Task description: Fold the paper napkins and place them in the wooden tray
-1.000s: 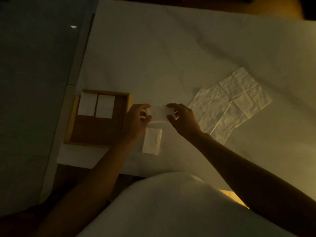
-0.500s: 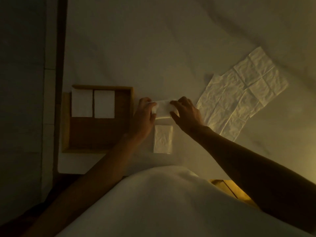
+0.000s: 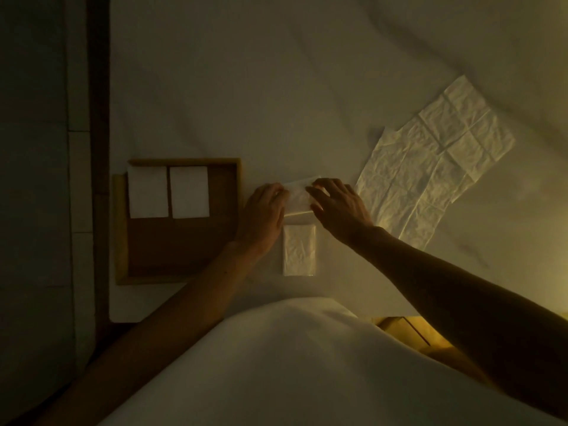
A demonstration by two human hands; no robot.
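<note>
tray: i see the square wooden tray (image 3: 121, 229) at the left table edge, two folded white paper napkins (image 3: 168, 192) side by side along its far wall, probably leaving room for more.
left hand (image 3: 264, 213): pinning the small half-folded white napkin (image 3: 296, 196), fingers flat on it.
right hand (image 3: 339, 207): pressing its other end; long axis runs left-right.
spare: a folded white napkin (image 3: 299, 250) lies lengthwise just below.
supply: flat creased napkin sheets (image 3: 430, 176) wait at right.

Both hands lie palm-down, close together, left hand (image 3: 263, 214) fingers curled, right hand (image 3: 339, 207) fingers spread.
</note>
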